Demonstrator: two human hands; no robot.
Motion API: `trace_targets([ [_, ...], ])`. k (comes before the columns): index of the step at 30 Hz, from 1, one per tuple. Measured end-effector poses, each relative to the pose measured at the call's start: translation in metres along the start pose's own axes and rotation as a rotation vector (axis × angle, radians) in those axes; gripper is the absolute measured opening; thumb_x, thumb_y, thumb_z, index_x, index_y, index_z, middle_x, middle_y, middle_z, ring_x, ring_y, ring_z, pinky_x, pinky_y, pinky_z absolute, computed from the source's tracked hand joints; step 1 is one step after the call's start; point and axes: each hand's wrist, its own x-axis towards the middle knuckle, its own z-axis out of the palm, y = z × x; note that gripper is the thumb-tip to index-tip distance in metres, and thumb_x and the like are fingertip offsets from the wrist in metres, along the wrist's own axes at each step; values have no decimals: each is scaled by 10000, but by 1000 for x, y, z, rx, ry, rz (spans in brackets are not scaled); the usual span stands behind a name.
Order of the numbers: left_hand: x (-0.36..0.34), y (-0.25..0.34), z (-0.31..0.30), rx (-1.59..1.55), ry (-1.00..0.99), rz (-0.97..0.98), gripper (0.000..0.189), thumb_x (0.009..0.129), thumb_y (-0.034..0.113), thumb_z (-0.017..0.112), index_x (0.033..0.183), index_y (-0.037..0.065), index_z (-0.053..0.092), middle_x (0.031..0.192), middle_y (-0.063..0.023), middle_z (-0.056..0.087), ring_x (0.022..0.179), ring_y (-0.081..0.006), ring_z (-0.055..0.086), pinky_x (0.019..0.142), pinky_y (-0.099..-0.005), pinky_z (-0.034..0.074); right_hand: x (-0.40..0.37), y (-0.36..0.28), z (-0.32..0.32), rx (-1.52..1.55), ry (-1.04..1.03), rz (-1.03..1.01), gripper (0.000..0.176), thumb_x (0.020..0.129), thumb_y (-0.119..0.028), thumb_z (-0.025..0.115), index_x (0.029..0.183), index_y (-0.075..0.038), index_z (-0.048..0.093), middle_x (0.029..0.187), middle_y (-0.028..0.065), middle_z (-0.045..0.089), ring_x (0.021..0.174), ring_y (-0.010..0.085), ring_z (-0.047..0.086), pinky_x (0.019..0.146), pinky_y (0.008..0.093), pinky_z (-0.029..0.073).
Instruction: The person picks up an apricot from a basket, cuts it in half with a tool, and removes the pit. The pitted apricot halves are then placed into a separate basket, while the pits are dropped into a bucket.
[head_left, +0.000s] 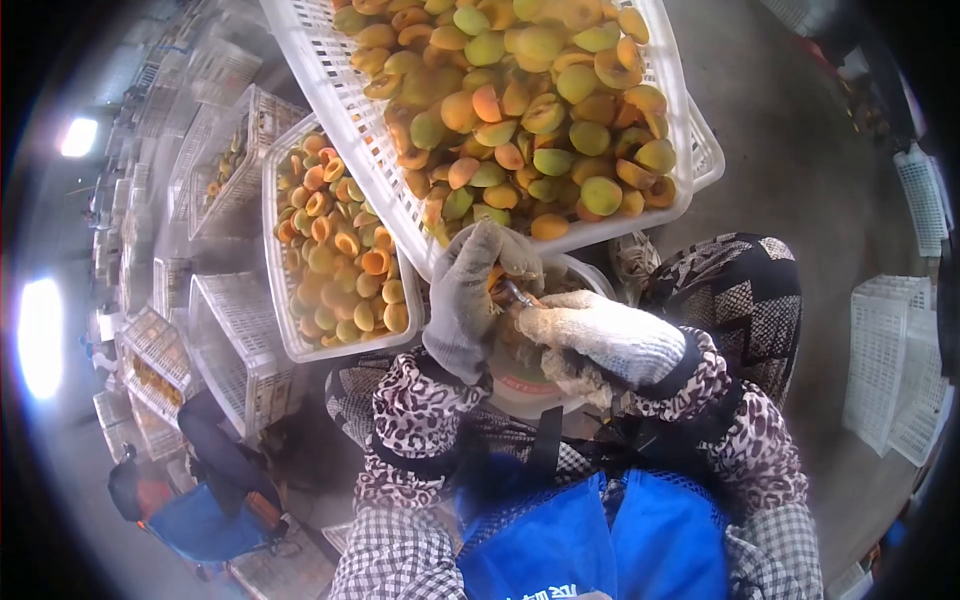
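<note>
Left hand: left hand [478, 285], grey glove, fingers closed on a piece of orange fruit [496, 279]; fingers curled over its top, most of the piece covered by the glove.
Right hand: right hand [605, 338], pale knitted glove with brownish soiling, pinching a small metal tool [517, 293]; grip mostly hidden by the glove.
Tool: thin and shiny, between the two hands, its bare end at the fruit; whether it has entered the flesh cannot be told.
Bucket: bucket [523, 392], white with red print, below the hands, mouth partly covered by them; contents too obscured to itemise.
Big crate: big crate [575, 237], white lattice plastic, at 12 o'clock from the hands, heaped with halves [543, 115], green to orange, some cut side up; near rim just beside the left hand.
Under crate: under crate [709, 150], white, corner showing beneath the big crate, between 1 and 2 o'clock.
Second crate: second crate [360, 350], white, at 10 o'clock, filled with orange halves, several hollow.
Side crate: side crate [226, 345], white, tilted, at 9 o'clock.
Shoe: shoe [636, 257], at 2 o'clock, near patterned trousers [735, 300].
Apron: apron [590, 535], blue, at 6 o'clock.
Co-worker: person [205, 500], seen in part, at 8 o'clock, well apart.
Far crates: far crates [893, 365], white, at 3 o'clock.
</note>
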Motion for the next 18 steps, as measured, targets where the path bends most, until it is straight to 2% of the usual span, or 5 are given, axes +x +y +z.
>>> trace_targets([
  [3, 5, -12, -9, -100, 58, 19, 391, 1000, 308, 467, 725, 34, 517, 703, -93, 559, 670, -201, 560, 618, -322, 465, 9, 6, 8, -103, 97, 3, 374, 919, -394, 537, 1024, -41, 599, 689, 24, 543, 456, 93, 496, 359, 231, 407],
  [10, -12, -5, -8, -472, 116, -170, 368, 1010, 323, 430, 767, 59, 511, 755, -92, 578, 716, -229, 579, 733, -366, 512, 24, 22, 2, 210, -118, 42, 297, 908, -323, 627, 1078, -81, 609, 755, 3, 576, 473, 71, 486, 417, 199, 379],
  [14, -20, -1, -24, -870, 283, -444, 366, 991, 368, 464, 769, 84, 526, 706, -73, 576, 706, -246, 595, 664, -356, 516, 39, 31, -1, -418, -150, -265, 380, 918, -334, 601, 1158, -40, 577, 913, 52, 632, 912, 192, 593, 831, 330, 470],
  [16, -25, 4, -43, -917, 307, -483, 380, 984, 378, 468, 780, 66, 540, 685, -85, 564, 694, -245, 585, 637, -357, 519, 30, 23, 2, -826, -85, -309, 372, 928, -328, 565, 1153, -31, 569, 928, 128, 639, 871, 235, 620, 768, 356, 496],
  [18, -39, 12, -68, 231, 369, 127, 364, 982, 369, 480, 849, 38, 555, 774, -95, 600, 780, -245, 611, 763, -375, 511, 23, 35, 2, -1234, 78, -249, 357, 935, -310, 531, 1116, -4, 559, 896, 182, 642, 820, 304, 640, 712, 402, 517],
])
